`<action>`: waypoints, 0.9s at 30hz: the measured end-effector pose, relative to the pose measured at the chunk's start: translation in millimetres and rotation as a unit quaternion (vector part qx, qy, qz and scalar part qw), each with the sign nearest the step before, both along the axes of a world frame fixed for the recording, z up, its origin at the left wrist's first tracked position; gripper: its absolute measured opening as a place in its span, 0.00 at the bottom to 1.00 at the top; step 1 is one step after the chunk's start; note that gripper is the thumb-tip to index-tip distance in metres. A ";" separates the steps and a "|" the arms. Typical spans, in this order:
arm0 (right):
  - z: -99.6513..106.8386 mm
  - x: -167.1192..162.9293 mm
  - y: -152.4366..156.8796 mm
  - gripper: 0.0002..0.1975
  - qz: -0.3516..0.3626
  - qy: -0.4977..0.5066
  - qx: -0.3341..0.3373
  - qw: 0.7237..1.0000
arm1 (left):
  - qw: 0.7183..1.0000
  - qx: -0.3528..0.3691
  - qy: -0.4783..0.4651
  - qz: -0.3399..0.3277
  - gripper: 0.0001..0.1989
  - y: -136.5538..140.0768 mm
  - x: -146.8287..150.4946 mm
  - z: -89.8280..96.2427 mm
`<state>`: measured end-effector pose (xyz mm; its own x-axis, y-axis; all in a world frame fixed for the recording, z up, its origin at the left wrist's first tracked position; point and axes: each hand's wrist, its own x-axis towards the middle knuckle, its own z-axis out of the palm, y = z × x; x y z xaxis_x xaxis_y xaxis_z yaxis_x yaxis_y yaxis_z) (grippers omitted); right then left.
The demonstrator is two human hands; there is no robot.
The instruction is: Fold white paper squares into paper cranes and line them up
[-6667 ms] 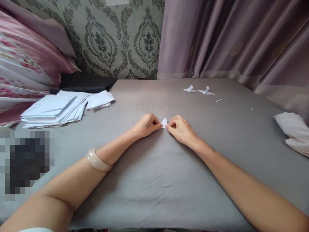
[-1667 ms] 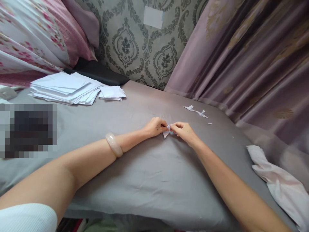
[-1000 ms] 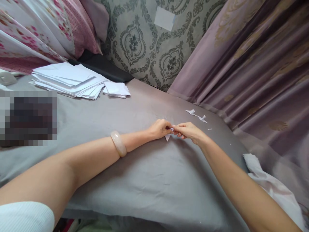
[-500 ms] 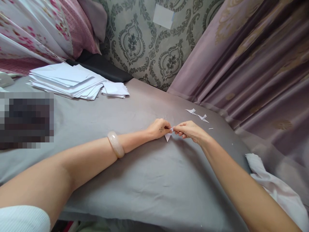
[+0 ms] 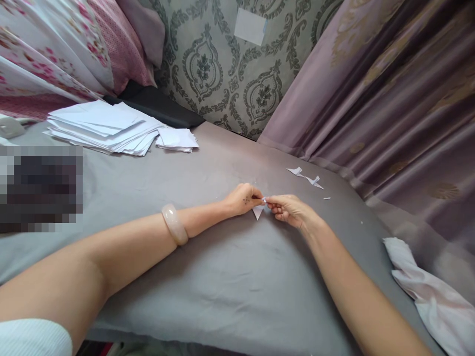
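Note:
A small folded white paper (image 5: 258, 212) is pinched between both hands above the grey sheet, its pointed end hanging down. My left hand (image 5: 243, 199), with a pale bangle (image 5: 174, 225) on its forearm, grips the paper's upper left side between thumb and fingers. From the right, my right hand (image 5: 289, 208) pinches the top end of the same paper, its other fingers curled. The fingers hide most of the folds. Beyond my right hand lie two folded paper pieces (image 5: 314, 182) with pointed ends, and a tiny rolled paper bit (image 5: 326, 199).
A large stack of white paper (image 5: 100, 126) lies at the back left, beside a smaller stack (image 5: 178, 139). Patterned wallpaper (image 5: 204, 64) and a mauve curtain (image 5: 356, 94) border the grey sheet (image 5: 222, 262). White cloth (image 5: 426, 287) is bunched at the right.
My right wrist and forearm have shifted slightly, while both hands keep their pinch on the folded paper. The view has moved a little; the loose pieces lie as before.

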<state>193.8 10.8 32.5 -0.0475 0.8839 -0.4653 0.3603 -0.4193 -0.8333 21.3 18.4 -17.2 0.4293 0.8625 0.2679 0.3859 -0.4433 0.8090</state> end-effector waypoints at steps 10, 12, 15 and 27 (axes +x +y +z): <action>-8.7 2.3 -1.3 0.07 0.006 0.041 0.000 0.999 | 1.000 -0.005 0.007 -0.003 0.14 -0.2 -0.3 2.4; -9.7 3.2 -0.4 0.08 0.006 0.041 -0.002 0.999 | 1.000 -0.009 0.009 -0.005 0.14 -0.6 -0.5 3.2; -10.5 4.5 1.2 0.10 0.006 0.037 -0.009 0.999 | 1.000 -0.011 0.005 -0.002 0.14 -2.1 -1.0 4.9; -5.1 9.8 8.4 0.08 0.022 0.065 -0.069 0.995 | 1.000 -0.011 0.014 0.008 0.12 -5.7 -0.4 9.8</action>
<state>203.6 19.2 27.4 -0.1536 0.8082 -0.5686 0.2732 -0.5183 -0.8104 20.9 12.7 -7.4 0.4229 0.8746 0.2370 0.4151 -0.4195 0.8073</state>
